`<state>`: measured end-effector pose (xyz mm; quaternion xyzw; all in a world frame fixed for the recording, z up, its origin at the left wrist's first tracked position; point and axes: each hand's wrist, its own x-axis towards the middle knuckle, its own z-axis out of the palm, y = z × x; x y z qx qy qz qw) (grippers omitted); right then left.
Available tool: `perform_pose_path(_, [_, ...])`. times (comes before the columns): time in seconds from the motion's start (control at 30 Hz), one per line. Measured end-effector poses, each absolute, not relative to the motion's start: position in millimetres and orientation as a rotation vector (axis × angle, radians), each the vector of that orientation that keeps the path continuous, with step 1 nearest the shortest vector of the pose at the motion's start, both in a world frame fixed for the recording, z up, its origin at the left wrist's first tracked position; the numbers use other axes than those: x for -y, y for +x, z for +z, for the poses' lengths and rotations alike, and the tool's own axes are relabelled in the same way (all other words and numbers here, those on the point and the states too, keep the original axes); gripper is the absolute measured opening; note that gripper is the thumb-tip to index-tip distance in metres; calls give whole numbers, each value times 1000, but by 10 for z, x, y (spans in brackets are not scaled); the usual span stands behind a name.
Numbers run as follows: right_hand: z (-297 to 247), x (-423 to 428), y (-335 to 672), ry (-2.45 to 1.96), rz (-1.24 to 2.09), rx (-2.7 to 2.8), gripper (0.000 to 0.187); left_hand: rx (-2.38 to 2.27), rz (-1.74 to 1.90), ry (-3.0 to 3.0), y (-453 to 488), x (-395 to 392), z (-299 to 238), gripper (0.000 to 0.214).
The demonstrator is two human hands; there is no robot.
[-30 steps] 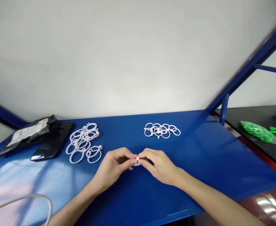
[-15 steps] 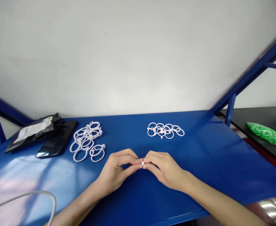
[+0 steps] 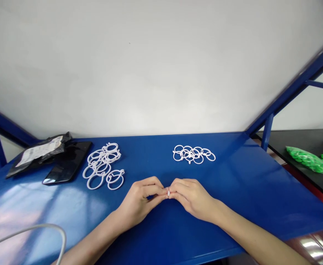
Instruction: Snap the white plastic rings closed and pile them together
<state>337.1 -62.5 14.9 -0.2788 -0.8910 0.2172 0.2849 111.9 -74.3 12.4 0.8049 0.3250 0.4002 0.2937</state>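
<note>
Above the front middle of the blue table (image 3: 145, 156), my left hand (image 3: 143, 197) and my right hand (image 3: 193, 197) meet fingertip to fingertip. Both are closed in a pinch on one small white piece (image 3: 169, 193). Fingers cover most of it, so I cannot tell its exact kind. Beyond my left hand lies a loose heap of white plastic rings (image 3: 96, 182) with small eyelets. A smaller cluster of similar white rings (image 3: 198, 162) lies overlapping beyond my right hand.
A black plastic parcel (image 3: 40, 152) with a label rests on a dark glossy tablet-like slab (image 3: 64, 167) at the left. A pale cable (image 3: 34, 226) curves across the lower left. Blue frame bars (image 3: 268, 130) rise at the sides. At right, a bag of green pieces (image 3: 306, 159) lies on a black surface.
Two white edges showed between the fingertips before; now a single small white shape shows there. My fingertips are closer together. The view has shifted slightly.
</note>
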Motion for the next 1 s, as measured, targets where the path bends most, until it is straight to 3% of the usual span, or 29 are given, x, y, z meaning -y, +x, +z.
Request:
perform_pose_path(0.17, [149,580,3323,-859,644,2309,18,-927,1017,2223,1036,657,212,12])
perform_pose_path(0.3, [155,402,3440,-971,402,2217,15,-1558,1057,2404,700,405,244,24])
perform_pose_path(0.4, [139,178,3655,-1170,172,2086,14,-2170,750,2456,366,191,211,42])
perform_pose_path(0.5, [85,-38,3866,-1361,9,1993,17,-2400,352,2360,131,72,169,46])
perform_pose_path(0.67, [-20,-185,3993,-1485,-2,2021,18,-2373,286,2324,49,79,193,40])
perform_pose_path(0.83, [28,-119,3956,-1484,-31,1995,18,-2249,613,2431,154,145,317,39])
perform_pose_path(1.0, [121,106,3748,-1310,36,2000,15,-1699,950,2388,525,291,316,31])
